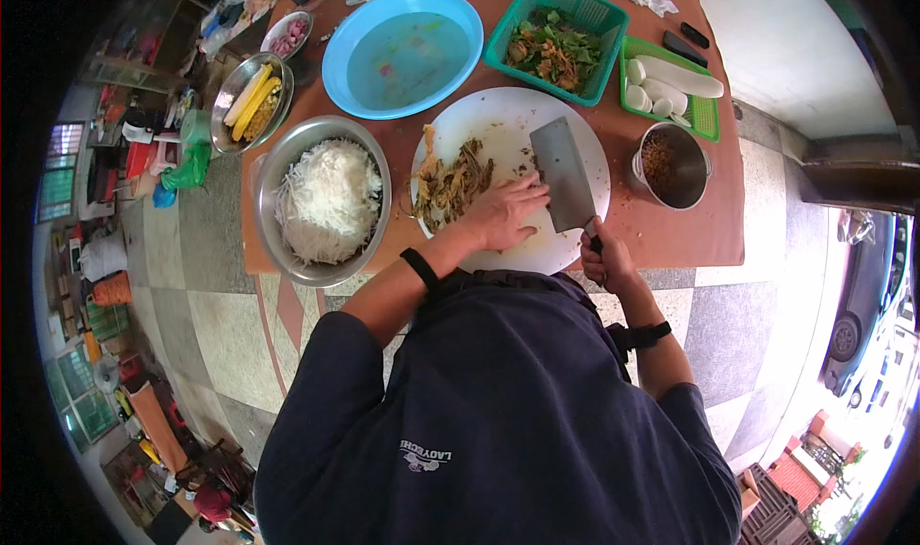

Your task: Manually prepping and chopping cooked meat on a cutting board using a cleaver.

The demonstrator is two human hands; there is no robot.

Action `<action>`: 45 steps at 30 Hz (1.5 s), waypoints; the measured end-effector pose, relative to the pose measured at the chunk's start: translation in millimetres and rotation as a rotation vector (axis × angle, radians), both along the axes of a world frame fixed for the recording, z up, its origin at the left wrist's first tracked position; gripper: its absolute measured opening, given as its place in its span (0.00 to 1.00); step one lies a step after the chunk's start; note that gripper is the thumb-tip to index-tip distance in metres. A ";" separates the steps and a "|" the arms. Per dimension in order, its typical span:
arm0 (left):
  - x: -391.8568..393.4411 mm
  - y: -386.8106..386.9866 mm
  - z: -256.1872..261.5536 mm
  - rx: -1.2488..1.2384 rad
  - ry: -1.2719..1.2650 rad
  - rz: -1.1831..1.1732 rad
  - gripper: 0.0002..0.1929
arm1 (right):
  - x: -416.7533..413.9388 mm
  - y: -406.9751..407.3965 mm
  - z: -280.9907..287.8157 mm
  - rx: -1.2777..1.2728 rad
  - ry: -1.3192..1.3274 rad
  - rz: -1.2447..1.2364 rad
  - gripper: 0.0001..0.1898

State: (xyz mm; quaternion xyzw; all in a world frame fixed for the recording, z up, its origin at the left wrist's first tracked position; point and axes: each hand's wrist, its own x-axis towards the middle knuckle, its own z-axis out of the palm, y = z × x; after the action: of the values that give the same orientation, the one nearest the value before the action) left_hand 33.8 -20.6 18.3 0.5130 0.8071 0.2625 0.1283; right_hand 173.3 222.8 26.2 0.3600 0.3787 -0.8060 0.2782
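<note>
My right hand (608, 258) grips the handle of a Chinese cleaver (563, 175), whose broad blade lies over the right half of a round white cutting board (514, 110). Flat and with fingers spread, my left hand (509, 213) reaches across the board, its fingertips beside the blade's left edge. Small dark chopped bits (530, 163) lie by those fingertips; whether the fingers press on some is hidden. Left of this hand is a heap of brownish, stringy leafy vegetable (460, 182), possibly preserved greens, partly covered by my wrist.
Left of the board stands a steel bowl of white shreds (327, 200). Behind are a blue basin of water (413, 60), a green basket of leaves (553, 49) and a green tray of peeled white radish (668, 89). A steel pot (672, 168) sits right; corn (251, 103) fills a bowl far left.
</note>
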 end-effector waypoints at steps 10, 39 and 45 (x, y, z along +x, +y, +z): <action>-17.2 17.0 -18.7 -0.181 0.141 0.060 0.38 | 20.5 10.3 14.0 -0.206 0.019 -0.079 0.26; -9.4 14.8 -2.5 -0.135 0.092 0.015 0.39 | 24.8 10.4 25.4 -0.073 0.087 -0.106 0.27; -2.4 25.7 -3.8 -0.081 0.188 -0.043 0.39 | 17.9 6.4 26.0 -0.193 0.069 -0.087 0.27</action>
State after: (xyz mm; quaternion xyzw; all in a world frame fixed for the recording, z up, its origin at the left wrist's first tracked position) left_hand 31.4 5.1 14.6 0.5471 0.8143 0.1776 0.0780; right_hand 191.2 229.1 52.2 0.3198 0.2927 -0.8618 0.2633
